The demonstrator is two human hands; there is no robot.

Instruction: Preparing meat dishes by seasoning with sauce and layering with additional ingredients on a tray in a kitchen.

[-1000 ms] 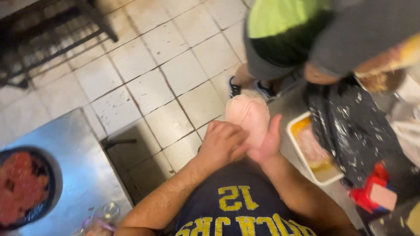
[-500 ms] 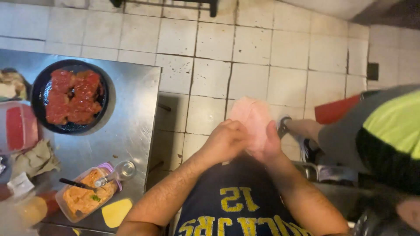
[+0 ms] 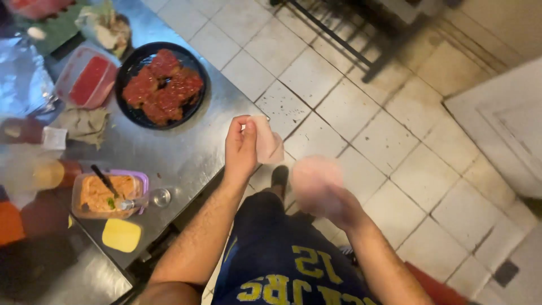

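Note:
My left hand point(image 3: 240, 148) is raised over the edge of the steel table point(image 3: 186, 155) and pinches a thin pale pink slice of meat point(image 3: 266, 141) between thumb and fingers. My right hand point(image 3: 319, 189) is lower and to the right over the tiled floor, smeared by motion; a pale pink patch point(image 3: 310, 172) covers it and looks like a second slice in that hand. The two hands are apart. A dark jersey with yellow print point(image 3: 282, 265) fills the bottom.
On the table stand a black plate of red sauced meat pieces point(image 3: 161, 85), a tub of red sauce point(image 3: 87, 79), a tub of orange paste with a spoon point(image 3: 107, 195), a small glass point(image 3: 161, 197), a yellow block point(image 3: 121, 235) and foil point(image 3: 22, 73). A black metal frame point(image 3: 350, 48) stands on the floor.
The hands, pressed together on one pink piece before, have parted; the left one now holds a slice up alone. The view has swung left, and the person in green is out of sight.

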